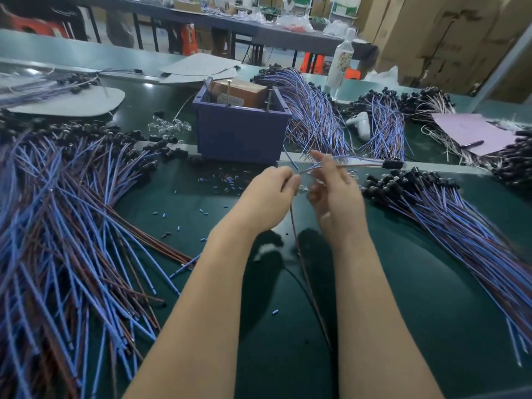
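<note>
The left hand [267,194] is curled, its thumb and fingertips pinching a blue-and-brown lead [345,166] just above the green table [417,326]. From that pinch the lead runs right, across the raised fingers [326,164] of the right hand [335,197], to its black socket [393,164] hanging free beyond them. The right hand's fingers are half bent against the lead, but motion blur hides whether they clamp it. The brown strand [305,269] drops between the forearms. A blue bin [241,133] stands just behind, with heaps of similar leads [57,226] on either side.
</note>
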{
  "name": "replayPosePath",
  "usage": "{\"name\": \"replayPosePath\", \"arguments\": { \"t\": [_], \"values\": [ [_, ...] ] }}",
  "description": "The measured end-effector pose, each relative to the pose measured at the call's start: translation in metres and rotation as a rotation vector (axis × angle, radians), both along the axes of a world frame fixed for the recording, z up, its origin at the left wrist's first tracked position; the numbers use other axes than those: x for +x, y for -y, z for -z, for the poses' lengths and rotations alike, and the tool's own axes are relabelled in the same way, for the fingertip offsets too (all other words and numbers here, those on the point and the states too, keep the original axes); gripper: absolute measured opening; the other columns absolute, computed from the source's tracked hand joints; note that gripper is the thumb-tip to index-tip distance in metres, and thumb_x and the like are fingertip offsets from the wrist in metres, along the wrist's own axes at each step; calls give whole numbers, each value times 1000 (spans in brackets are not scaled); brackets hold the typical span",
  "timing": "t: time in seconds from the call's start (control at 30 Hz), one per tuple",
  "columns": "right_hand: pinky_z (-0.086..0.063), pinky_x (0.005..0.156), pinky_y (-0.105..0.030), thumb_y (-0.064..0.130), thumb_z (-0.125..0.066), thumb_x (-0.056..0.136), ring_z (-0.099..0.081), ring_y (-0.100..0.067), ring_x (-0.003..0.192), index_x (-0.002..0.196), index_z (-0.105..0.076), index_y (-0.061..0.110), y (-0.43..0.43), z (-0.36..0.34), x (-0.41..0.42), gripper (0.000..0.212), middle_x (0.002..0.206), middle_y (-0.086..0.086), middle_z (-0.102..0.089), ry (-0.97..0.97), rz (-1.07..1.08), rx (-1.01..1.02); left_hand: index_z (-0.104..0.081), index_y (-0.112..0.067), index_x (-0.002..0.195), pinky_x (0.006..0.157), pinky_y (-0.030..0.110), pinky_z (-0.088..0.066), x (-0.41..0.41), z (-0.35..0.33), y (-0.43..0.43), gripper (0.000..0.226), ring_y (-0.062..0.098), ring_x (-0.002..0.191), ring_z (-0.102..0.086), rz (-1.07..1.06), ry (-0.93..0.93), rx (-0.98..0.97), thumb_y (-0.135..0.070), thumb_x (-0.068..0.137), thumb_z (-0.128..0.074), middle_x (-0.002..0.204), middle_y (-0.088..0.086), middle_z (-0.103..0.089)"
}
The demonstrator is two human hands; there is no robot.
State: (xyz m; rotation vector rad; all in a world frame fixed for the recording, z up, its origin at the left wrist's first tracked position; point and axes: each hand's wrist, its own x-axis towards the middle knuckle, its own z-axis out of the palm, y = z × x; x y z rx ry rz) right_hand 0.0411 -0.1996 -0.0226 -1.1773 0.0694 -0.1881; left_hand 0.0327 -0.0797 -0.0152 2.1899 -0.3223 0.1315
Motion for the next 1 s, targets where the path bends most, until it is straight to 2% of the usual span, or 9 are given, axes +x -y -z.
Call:
{"name": "replayPosePath", "arguments": {
  "t": [0.1,0.2,0.33,0.53,0.63,0.73,0.83,0.9,1.0],
  "values": [
    [-35,48,-26,18,-50,97,-37,-14,53,88,-66,8,-7,1,-2,21,63,-6,-45,57,-154,-129,-53,-12,83,66,34,-49,-2,2,3,24,18,63,-62,45,-76,-201,-26,100,-43,66,2,-61],
    [-37,47,-16,18,-47,99,-44,-4,45,80,-61,11,0,-3,1,24,50,7,-53,56,146,10,-56,-18,79,60,28,-45,-2,2,-4,22,11,48,-50,61,-109,-237,-25,98,-48,56,-3,-52],
    [-42,44,-15,24,-44,101,-49,-2,43,82,-58,16,20,-5,4,25,55,7,-55,3,453,273,-65,-16,82,64,27,-43,0,4,-20,20,13,61,-50,25,-77,-115,-26,95,-54,67,1,-57],
    [-51,56,-16,18,-55,95,-56,-7,55,82,-66,11,-5,6,2,18,62,2,-62,-7,-65,-155,-65,-15,84,63,22,-45,2,8,-11,12,12,67,-55,-23,-26,-175,-19,94,-57,68,-5,-62],
    [-50,52,-16,18,-52,97,-55,-4,49,75,-64,9,-3,11,4,25,58,1,-61,34,18,-284,-66,-19,86,62,12,-40,5,14,-15,13,7,66,-55,-76,-33,-140,-20,94,-56,69,-9,-63],
    [-44,43,-14,18,-50,98,-48,-1,39,73,-59,10,7,10,8,28,45,7,-57,34,249,-117,-67,-19,80,51,3,-35,7,18,-22,17,3,62,-52,-146,-61,-87,-23,93,-57,66,-12,-63],
    [-44,42,-15,20,-49,99,-49,-2,37,70,-56,10,14,9,10,30,43,7,-57,2,393,20,-64,-25,70,54,7,-37,8,20,-30,24,3,64,-54,-227,-94,-109,-24,93,-58,63,-12,-64],
    [-44,41,-14,19,-48,99,-50,-1,36,69,-54,11,20,8,9,32,41,7,-58,-2,464,122,-64,-22,74,65,19,-41,10,20,-36,20,8,70,-57,-310,-109,-102,-23,93,-57,66,-10,-64],
    [-46,42,-14,18,-48,99,-52,-2,36,68,-53,10,22,7,9,33,41,6,-58,-11,464,219,-66,-17,86,59,19,-37,12,21,-39,15,5,67,-54,-444,-90,-122,-21,94,-54,75,-4,-66]
  ]
}}
